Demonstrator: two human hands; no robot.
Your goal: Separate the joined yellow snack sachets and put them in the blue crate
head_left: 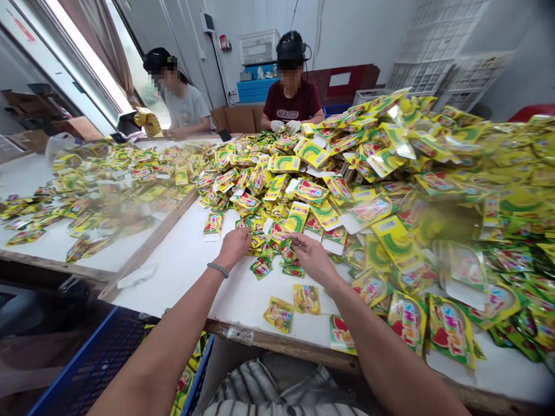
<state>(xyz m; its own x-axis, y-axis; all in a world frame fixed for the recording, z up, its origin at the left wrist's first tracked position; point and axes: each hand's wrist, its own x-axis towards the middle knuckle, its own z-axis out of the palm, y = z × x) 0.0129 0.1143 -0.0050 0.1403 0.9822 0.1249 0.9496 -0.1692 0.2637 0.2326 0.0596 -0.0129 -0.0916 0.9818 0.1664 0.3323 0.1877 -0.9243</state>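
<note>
My left hand [235,247] is closed, its fingertips at the near edge of a heap of small packets; what they hold, if anything, is hidden. To its right, my right hand [313,257] has its fingers bent together at a small green sachet [287,252] with a watermelon picture. Another green sachet [261,267] lies flat on the white tabletop [182,277] between my hands. Just beyond are yellow cardboard boxes [297,217], some with white flaps open. Two yellow sachets [306,299] lie closer to me.
A tall pile of yellow boxes [359,138] spreads across the back and right. A wooden strip [162,231] divides the table; more packets [143,173] lie beyond it. Below the edge stands a blue crate [87,361]. Two people [291,101] work across the table.
</note>
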